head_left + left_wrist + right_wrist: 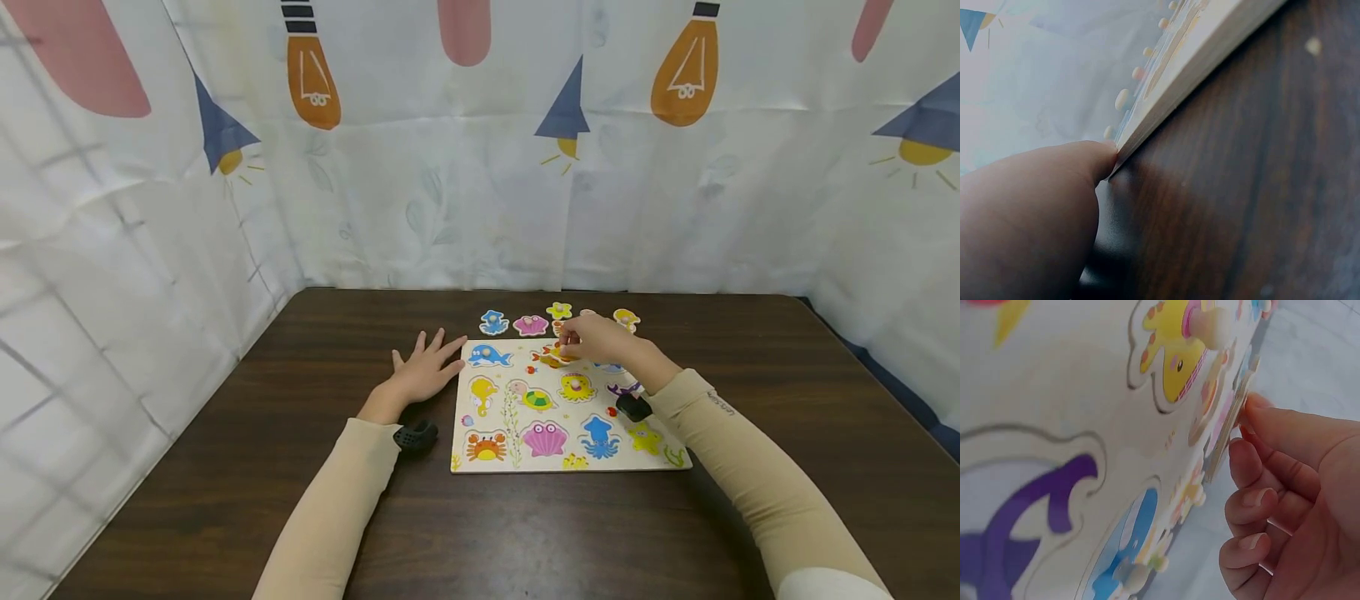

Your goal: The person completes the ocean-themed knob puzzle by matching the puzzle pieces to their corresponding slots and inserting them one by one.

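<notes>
My right hand (600, 337) pinches a thin orange-and-yellow wooden puzzle piece (553, 358) over the upper middle of the sea-animal puzzle board (637, 463). In the right wrist view this piece stands tilted, edge-on, between thumb and fingers, its picture hidden. My left hand (425, 371) lies spread on the table, its fingertips at the board's upper left edge. In the left wrist view the thumb (1100, 159) touches the board's corner. Among the board's pictures are a blue whale (489, 356), a yellow octopus (576, 387) with a knob, and a red crab (487, 447).
Behind the board several loose pieces lie in a row, among them a blue octopus (493, 322), a pink shell (531, 325) and a yellow star (558, 310). The right forearm hides part of the board's right side. A patterned curtain (495, 208) hangs behind the dark table (247, 467).
</notes>
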